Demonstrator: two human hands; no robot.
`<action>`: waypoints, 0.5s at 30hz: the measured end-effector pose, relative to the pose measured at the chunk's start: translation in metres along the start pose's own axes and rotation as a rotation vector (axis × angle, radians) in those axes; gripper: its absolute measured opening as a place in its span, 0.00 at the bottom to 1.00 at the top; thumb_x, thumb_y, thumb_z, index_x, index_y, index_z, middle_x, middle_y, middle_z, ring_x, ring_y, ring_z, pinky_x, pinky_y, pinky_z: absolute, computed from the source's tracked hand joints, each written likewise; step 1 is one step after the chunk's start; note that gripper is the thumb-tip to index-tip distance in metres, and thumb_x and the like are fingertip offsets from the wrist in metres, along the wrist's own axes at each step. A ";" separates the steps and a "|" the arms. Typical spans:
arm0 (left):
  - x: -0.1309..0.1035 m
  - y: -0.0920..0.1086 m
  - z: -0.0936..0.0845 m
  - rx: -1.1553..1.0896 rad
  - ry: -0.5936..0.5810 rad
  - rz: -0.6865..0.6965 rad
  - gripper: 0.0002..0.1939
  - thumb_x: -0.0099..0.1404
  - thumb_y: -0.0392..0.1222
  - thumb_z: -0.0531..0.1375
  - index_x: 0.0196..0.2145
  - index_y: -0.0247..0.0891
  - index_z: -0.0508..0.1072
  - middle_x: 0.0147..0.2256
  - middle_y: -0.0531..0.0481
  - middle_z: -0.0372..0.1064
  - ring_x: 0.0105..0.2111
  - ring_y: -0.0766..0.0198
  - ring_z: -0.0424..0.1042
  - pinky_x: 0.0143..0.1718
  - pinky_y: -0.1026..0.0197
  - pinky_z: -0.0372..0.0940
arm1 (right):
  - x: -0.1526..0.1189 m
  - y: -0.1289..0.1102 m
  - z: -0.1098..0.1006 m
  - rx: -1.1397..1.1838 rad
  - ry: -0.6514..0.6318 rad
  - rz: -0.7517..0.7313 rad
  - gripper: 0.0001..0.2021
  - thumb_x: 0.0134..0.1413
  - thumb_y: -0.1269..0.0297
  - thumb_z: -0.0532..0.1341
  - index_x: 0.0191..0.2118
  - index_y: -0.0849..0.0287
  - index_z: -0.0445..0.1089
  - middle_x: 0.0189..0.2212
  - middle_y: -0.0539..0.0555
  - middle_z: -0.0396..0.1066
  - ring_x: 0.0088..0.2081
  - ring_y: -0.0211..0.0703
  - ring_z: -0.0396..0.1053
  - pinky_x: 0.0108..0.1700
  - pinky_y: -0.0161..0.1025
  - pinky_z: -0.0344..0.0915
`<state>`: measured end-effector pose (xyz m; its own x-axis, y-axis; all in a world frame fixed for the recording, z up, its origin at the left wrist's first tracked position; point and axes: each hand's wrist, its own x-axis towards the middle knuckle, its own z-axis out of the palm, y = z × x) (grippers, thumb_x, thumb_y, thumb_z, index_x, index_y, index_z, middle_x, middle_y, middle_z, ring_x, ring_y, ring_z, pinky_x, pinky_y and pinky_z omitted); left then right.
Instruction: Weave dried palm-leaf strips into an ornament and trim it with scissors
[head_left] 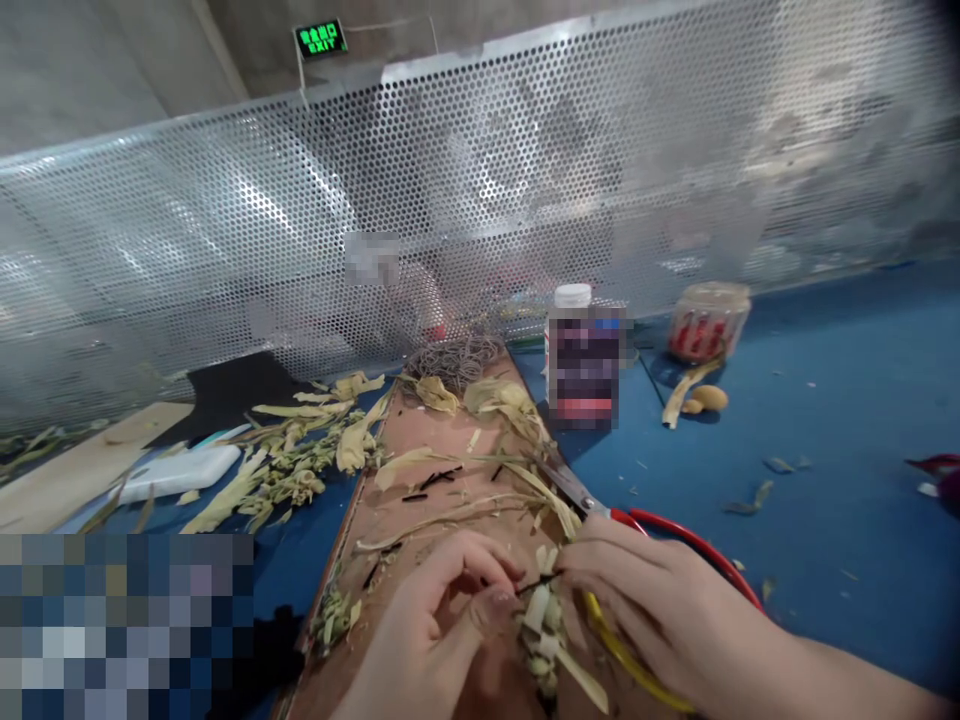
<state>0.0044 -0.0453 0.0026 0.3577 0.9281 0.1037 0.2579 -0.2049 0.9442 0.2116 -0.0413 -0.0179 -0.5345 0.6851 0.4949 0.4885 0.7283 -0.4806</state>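
Observation:
My left hand is closed, thumb and forefinger pinching one end of a short dark string. My right hand is closed too, its fingertips at the string's other end. The string lies across a small bundle of pale green dried husk strips between my hands, on a brown board. Whether it is knotted I cannot tell. Partly under my right hand lie scissors with a red handle. A yellow curved handle shows below that hand.
The brown board carries loose husk strips, dark string bits and a tangle of cord. A white-capped bottle and a clear jar stand on the blue table. Left are piled husks and a white object. Perforated metal screens the back.

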 end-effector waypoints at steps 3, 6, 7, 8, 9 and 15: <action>0.000 0.006 0.002 -0.038 0.012 -0.129 0.10 0.61 0.46 0.54 0.30 0.37 0.68 0.30 0.49 0.68 0.33 0.64 0.66 0.36 0.64 0.60 | 0.007 -0.009 -0.005 0.203 -0.008 0.088 0.11 0.60 0.71 0.48 0.38 0.56 0.67 0.31 0.52 0.67 0.33 0.34 0.65 0.35 0.30 0.63; -0.001 0.009 0.006 -0.098 0.014 -0.207 0.12 0.61 0.49 0.54 0.30 0.37 0.67 0.29 0.50 0.68 0.31 0.64 0.66 0.34 0.64 0.60 | 0.010 -0.014 -0.006 0.340 -0.035 0.186 0.10 0.60 0.67 0.49 0.38 0.56 0.67 0.32 0.51 0.67 0.34 0.35 0.66 0.35 0.30 0.63; -0.001 0.010 0.007 -0.114 0.015 -0.218 0.13 0.61 0.49 0.54 0.30 0.36 0.66 0.29 0.50 0.68 0.31 0.64 0.66 0.34 0.64 0.60 | 0.010 -0.015 -0.006 0.370 -0.044 0.216 0.10 0.60 0.66 0.49 0.38 0.56 0.68 0.32 0.51 0.68 0.34 0.35 0.66 0.36 0.30 0.63; -0.001 0.010 0.008 -0.123 0.017 -0.223 0.13 0.61 0.50 0.54 0.30 0.36 0.66 0.30 0.50 0.68 0.31 0.64 0.67 0.34 0.64 0.61 | 0.009 -0.016 -0.006 0.394 -0.052 0.241 0.10 0.60 0.65 0.50 0.38 0.56 0.68 0.32 0.51 0.68 0.34 0.35 0.66 0.36 0.30 0.64; -0.001 0.009 0.009 -0.123 0.021 -0.222 0.13 0.61 0.50 0.54 0.30 0.36 0.66 0.30 0.49 0.69 0.32 0.64 0.67 0.34 0.64 0.61 | 0.009 -0.016 -0.006 0.410 -0.058 0.261 0.10 0.60 0.64 0.50 0.38 0.56 0.68 0.32 0.51 0.68 0.34 0.35 0.66 0.36 0.30 0.64; 0.001 0.006 0.006 -0.063 0.090 -0.191 0.12 0.59 0.49 0.57 0.29 0.36 0.68 0.25 0.51 0.68 0.25 0.67 0.66 0.28 0.67 0.61 | 0.011 -0.019 -0.008 0.396 -0.051 0.229 0.09 0.60 0.65 0.50 0.36 0.56 0.67 0.30 0.51 0.67 0.32 0.34 0.65 0.35 0.29 0.63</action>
<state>0.0119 -0.0478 0.0067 0.2254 0.9727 -0.0544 0.2561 -0.0053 0.9666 0.2018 -0.0475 0.0021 -0.4811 0.8192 0.3121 0.3023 0.4892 -0.8181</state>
